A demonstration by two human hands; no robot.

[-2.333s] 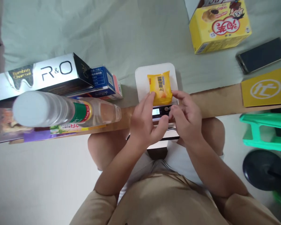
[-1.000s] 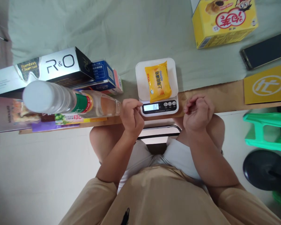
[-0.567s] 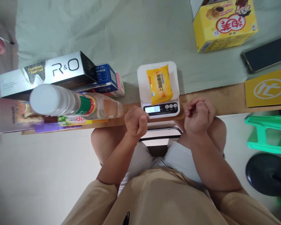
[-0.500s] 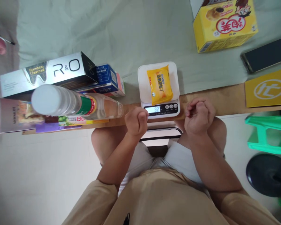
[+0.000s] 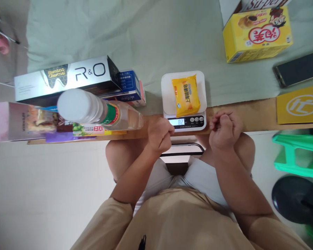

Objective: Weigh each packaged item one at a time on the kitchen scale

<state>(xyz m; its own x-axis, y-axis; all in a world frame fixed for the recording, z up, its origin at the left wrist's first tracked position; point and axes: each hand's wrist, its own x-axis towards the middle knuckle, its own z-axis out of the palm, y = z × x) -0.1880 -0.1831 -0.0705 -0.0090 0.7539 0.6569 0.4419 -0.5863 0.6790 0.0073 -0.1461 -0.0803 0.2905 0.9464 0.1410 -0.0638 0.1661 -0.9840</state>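
Left hand: your left hand (image 5: 160,133) has drawn back from the snack packet and now rests curled into a loose fist, empty, against the near-left corner of the scale.
Snack packet: the yellow snack packet (image 5: 185,96) lies flat on the white scale (image 5: 167,93), free of both hands; it was pinched between them two seconds ago.
Display: the display (image 5: 181,122) has gone from zero to a steady lit reading, so the weighing looks settled.
Right hand: your right hand (image 5: 224,130) is likewise pulled away, curled shut on nothing, just right of the scale at the bench (image 5: 258,110) edge.
Hard to make out: the digits are too small to read surely; the bottle (image 5: 99,113) hides the boxes behind it.
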